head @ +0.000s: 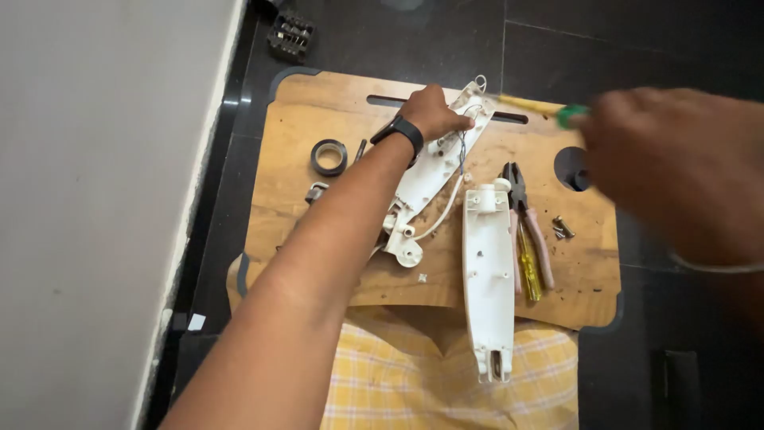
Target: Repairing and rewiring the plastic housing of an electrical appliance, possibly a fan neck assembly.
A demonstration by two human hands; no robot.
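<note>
A wooden board lies over a dark tiled floor, with a pale wall at the left. On the board's left sits a roll of black tape. The left hand presses down on an opened white plastic casing, fingers curled over its far end. Just right lies the second casing half, then pliers and a yellow screwdriver. The blurred right hand grips a green-handled screwdriver, its tip touching the casing.
</note>
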